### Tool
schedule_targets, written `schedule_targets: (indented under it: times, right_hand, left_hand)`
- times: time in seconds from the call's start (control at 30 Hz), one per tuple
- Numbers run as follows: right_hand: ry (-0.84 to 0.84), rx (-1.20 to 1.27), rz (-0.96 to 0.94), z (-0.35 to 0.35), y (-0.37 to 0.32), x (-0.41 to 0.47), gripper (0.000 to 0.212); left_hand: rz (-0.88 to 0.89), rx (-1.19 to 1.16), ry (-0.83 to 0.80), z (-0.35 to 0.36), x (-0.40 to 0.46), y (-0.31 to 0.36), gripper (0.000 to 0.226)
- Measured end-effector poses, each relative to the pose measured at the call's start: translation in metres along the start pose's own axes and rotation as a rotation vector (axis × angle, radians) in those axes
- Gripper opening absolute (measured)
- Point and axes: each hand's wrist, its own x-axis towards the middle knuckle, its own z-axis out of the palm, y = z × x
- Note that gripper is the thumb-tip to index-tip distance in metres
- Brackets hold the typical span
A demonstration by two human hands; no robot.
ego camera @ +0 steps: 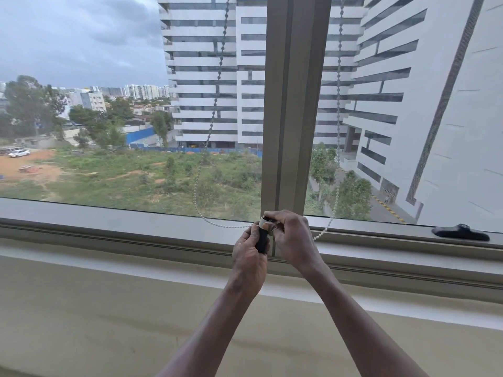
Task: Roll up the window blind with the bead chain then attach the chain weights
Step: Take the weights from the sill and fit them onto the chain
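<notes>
A white bead chain (215, 104) hangs in a loop before the window. One strand falls on the left pane, the other strand (338, 104) on the right pane. Both strands curve in to my hands at the sill. My left hand (249, 257) grips a black chain weight (262, 239) with a pale cap at its top. My right hand (292, 235) pinches the cap and the chain at the top of the weight. The blind itself is out of view above.
A wide beige mullion (294, 104) splits the window behind the chain. A black window handle (460, 232) lies on the lower frame at the right. A beige sill and wall (109, 308) run below my arms.
</notes>
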Motion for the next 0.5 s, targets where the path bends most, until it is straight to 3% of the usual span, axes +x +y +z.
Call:
schedule_targets:
  times: [0.5]
  right_hand:
    - [-0.066, 0.03, 0.073, -0.011, 0.0, 0.001, 0.023]
  left_hand:
    - [0.083, 0.12, -0.095, -0.007, -0.009, 0.002, 0.021]
